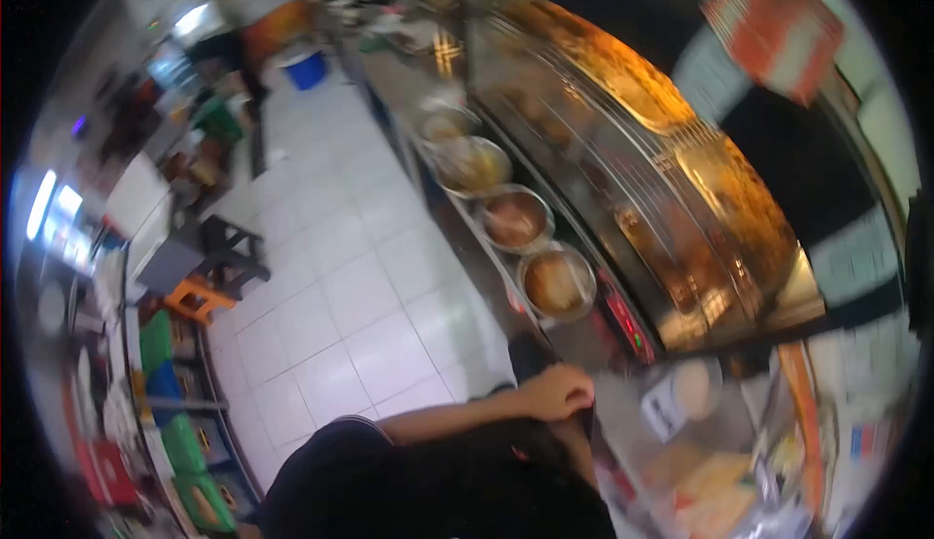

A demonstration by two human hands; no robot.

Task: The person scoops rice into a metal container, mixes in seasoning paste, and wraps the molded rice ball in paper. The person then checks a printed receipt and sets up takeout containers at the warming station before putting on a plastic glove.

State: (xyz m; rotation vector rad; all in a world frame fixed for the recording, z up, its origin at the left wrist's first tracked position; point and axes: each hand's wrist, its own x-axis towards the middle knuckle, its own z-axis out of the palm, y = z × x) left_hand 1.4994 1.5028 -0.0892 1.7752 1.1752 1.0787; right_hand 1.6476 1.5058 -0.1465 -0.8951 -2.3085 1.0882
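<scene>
My left hand lies across the front of my body, its fingers curled near my right wrist. What it holds, if anything, is too blurred to make out. My right forearm comes up beneath it, and the fingers of my right hand are hidden. Just beyond the hands is a dark shape that I cannot identify. Farther up the counter stand a bowl of orange-brown food, a bowl of reddish food and a bowl with yellowish contents. A white cup or tub sits to the right.
A lit glass display case runs along the right. White floor tiles form the aisle. On the left are an orange stool, a dark stool and green bins. A blue bucket and a blurred person stand farther back.
</scene>
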